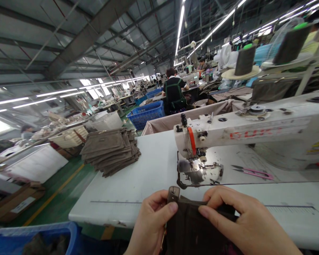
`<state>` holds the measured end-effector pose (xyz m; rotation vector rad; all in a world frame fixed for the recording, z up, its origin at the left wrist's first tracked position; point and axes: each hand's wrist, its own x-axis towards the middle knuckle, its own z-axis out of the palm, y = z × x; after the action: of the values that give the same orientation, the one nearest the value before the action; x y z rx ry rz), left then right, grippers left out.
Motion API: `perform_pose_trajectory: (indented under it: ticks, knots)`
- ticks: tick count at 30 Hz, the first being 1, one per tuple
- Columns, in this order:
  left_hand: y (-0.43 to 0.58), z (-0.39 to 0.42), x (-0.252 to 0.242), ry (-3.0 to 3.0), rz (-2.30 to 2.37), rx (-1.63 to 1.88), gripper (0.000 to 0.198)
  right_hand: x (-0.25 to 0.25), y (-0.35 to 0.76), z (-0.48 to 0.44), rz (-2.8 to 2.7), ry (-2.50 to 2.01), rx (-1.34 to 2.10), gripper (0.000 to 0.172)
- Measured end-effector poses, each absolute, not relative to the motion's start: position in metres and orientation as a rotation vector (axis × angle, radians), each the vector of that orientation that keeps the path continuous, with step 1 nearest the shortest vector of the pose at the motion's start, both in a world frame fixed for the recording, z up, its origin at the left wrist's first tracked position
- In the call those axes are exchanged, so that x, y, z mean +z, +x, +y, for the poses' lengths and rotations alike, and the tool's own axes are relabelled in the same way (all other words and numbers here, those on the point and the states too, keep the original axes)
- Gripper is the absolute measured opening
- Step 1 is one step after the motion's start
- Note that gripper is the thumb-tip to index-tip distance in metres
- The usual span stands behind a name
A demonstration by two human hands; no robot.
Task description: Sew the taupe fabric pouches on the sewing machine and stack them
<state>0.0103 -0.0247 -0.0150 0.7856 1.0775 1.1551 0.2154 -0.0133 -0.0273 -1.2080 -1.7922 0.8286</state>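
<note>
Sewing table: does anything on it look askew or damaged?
The fabric stack looks askew: its layers are uneven and seem to overhang the table on the left. Red lettering on the sewing machine looks patchy, perhaps worn.

Seeing a steel beam (87, 35) slanting overhead at eleven o'clock; noticing a lit strip light (180, 22) at twelve; finding a seated co-worker (174, 91) facing away near one, beside a blue basket (150, 117); spotting a cardboard box (5, 208) on green floor (60, 177) at eight.
</note>
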Motion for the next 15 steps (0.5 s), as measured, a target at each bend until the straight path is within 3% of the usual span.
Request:
perform_pose_trajectory:
  ticks: [12, 15]
  knots:
    - [0.008, -0.022, -0.025, 0.737, 1.098, 1.16, 0.025, -0.029, 0.21, -0.012, -1.808, -1.224, 0.913, 0.023]
    - [0.0, -0.017, -0.024, 0.819, 1.117, 1.059, 0.025, -0.026, 0.208, -0.011, -1.85, -1.21, 0.952, 0.009]
